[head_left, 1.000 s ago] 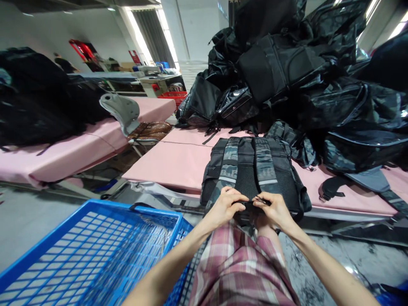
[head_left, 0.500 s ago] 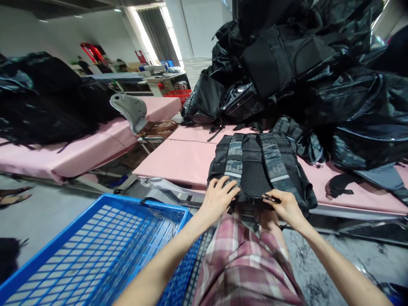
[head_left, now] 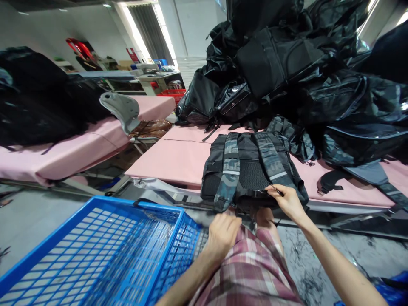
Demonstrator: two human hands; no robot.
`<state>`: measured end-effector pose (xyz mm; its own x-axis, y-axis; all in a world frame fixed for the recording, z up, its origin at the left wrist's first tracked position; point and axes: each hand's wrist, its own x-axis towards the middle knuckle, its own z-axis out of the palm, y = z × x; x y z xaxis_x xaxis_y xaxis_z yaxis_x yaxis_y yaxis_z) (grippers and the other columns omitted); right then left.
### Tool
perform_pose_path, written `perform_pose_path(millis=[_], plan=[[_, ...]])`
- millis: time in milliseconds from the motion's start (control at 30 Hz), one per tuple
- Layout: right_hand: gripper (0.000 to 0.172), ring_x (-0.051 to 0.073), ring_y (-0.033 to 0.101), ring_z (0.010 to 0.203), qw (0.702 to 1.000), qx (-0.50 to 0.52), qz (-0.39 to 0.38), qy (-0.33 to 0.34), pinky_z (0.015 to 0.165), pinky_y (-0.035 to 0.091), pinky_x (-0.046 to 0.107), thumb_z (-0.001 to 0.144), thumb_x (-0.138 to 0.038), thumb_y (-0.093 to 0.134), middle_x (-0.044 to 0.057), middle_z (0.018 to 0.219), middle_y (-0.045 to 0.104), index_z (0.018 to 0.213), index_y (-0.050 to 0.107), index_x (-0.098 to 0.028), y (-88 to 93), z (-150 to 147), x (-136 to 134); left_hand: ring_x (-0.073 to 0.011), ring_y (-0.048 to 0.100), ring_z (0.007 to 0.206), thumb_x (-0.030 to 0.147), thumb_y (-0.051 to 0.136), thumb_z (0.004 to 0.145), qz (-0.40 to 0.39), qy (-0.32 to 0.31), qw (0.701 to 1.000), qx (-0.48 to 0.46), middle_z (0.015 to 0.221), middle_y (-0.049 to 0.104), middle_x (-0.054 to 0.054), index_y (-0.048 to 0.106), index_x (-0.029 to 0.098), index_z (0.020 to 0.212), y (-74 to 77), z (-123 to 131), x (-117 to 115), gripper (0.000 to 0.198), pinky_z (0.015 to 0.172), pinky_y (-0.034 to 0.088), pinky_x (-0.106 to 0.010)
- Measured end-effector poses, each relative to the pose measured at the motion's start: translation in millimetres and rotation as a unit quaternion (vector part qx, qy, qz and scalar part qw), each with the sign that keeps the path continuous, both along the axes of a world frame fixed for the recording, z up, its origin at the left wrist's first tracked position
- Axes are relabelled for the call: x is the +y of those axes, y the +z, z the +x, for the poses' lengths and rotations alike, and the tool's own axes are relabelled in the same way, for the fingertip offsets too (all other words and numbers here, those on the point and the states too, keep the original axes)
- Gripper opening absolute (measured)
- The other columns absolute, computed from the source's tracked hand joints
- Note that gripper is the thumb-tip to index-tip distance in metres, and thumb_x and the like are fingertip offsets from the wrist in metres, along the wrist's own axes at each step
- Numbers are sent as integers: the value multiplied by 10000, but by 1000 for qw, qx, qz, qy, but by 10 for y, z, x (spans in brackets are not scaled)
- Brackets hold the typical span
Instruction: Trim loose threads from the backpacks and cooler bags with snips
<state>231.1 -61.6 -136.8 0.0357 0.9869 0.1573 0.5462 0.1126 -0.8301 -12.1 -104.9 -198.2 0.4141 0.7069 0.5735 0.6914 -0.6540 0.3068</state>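
A camo backpack lies flat on the pink counter, straps up, with its bottom end hanging a little over the near edge. The right hand is at the backpack's near right corner, and its fingers are pinched shut on a thin black strap that runs across the bottom of the backpack. The left hand is off the backpack, just below its near edge, over the plaid shorts. Its fingers are curled in loosely, and I cannot tell if it has anything in it. Behind the backpack, a big pile of black bags sits on the counter and rises high. To the left of the backpack and lower down is a blue plastic basket. Farther left of the backpack is a second pink counter with more dark bags on it, and a grey chair back stands between the two counters.
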Motion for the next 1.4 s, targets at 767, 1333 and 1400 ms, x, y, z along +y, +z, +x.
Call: perform_pose_path(millis=[767,1333,1400], plan=[[322,126,579,729,936,-221,245,124,628,451,233,833,-192,472,68,977,604,1110,615,-274,-165,-411,-593,-66,501,505,300,762,579,-511,36,605,-610,560,554,19,596,119,702,338,395,-67,275,509,406,-182],[325,101,493,481,956,279,-79,40,500,422,227,715,-473,592,-3,538,561,648,571,-156,173,-519,-271,-170,596,884,255,578,734,-378,-45,869,-317,958,673,-55,685,185,945,809,403,251,247,816,449,-269],[304,112,515,506,966,252,-61,21,530,433,236,701,-459,607,-6,541,565,650,567,-162,177,-497,-230,-146,600,726,268,599,714,-403,-21,852,-335,811,681,-49,680,156,908,818,436,267,238,706,460,-244]])
